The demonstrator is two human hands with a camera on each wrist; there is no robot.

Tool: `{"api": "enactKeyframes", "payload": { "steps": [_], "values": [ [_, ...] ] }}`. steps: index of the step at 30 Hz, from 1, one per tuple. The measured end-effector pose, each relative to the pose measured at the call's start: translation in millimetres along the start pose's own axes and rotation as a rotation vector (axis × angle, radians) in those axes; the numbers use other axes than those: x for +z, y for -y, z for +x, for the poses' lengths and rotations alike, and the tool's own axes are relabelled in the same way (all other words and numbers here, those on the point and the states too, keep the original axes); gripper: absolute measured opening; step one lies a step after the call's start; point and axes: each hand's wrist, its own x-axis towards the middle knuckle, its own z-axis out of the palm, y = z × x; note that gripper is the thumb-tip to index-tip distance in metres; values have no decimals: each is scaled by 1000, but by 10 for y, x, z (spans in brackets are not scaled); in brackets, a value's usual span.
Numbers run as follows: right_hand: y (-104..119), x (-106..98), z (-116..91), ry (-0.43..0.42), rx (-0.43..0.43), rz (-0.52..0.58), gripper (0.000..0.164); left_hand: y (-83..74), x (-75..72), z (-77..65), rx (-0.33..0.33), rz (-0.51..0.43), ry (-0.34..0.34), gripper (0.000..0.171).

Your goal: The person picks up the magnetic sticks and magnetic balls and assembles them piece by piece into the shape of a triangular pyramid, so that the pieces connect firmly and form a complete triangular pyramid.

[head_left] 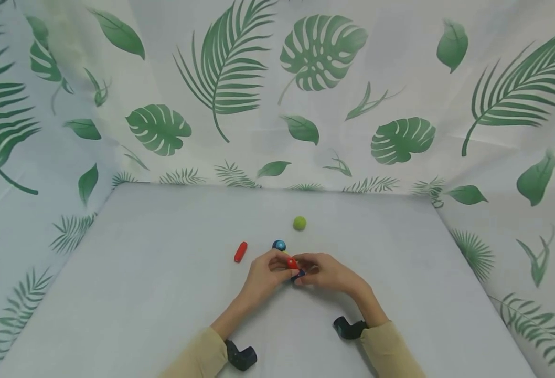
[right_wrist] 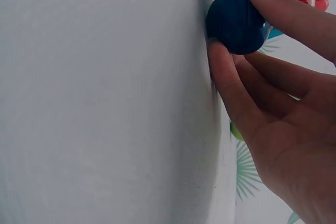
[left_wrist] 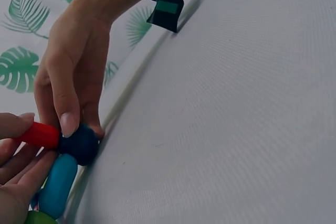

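Observation:
Over the middle of the table, my left hand (head_left: 265,273) pinches a short red rod (left_wrist: 41,135) between thumb and fingers. My right hand (head_left: 329,272) grips a dark blue ball (right_wrist: 236,23) with its fingertips, as the right wrist view shows. One end of the red rod meets the ball. A light blue rod (left_wrist: 59,184) also reaches that ball and runs to a green ball (left_wrist: 39,217) at the bottom edge of the left wrist view. Just beyond the fingers, another blue ball (head_left: 279,245) shows in the head view. Fingers hide part of this joined group.
A loose red rod (head_left: 241,252) lies left of the hands, and a yellow-green ball (head_left: 299,223) sits farther back. Black wrist cameras (head_left: 242,358) are strapped at both sleeves. Leaf-printed cloth (head_left: 268,94) walls the white table (head_left: 164,294) at the back and sides.

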Motion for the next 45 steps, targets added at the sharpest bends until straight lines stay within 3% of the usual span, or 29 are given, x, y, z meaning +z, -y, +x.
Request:
{"api": "enactKeyframes", "payload": {
  "steps": [9, 25, 30, 33, 36, 41, 45],
  "values": [
    [-2, -40, -1, -2, 39, 40, 54, -9, -7, 29, 10, 53, -23, 22],
    [-1, 21, 28, -3, 57, 21, 56, 4, 12, 3, -46, 54, -108, 24],
    [-6, 26, 15, -3, 55, 29, 55, 1, 8, -13, -32, 50, -105, 27],
    [9, 23, 25, -1, 58, 34, 55, -41, -96, -41, 5, 88, -96, 33],
    [11, 19, 29, -6, 72, 29, 54, -106, -283, -72, 65, 193, -104, 35],
    [8, 19, 43, -1, 75, 8, 57, -108, -657, -33, 170, 522, -168, 31],
    [2, 23, 57, 1, 81, 9, 58, -73, -841, 99, 123, 732, -152, 29]
  ]
}}
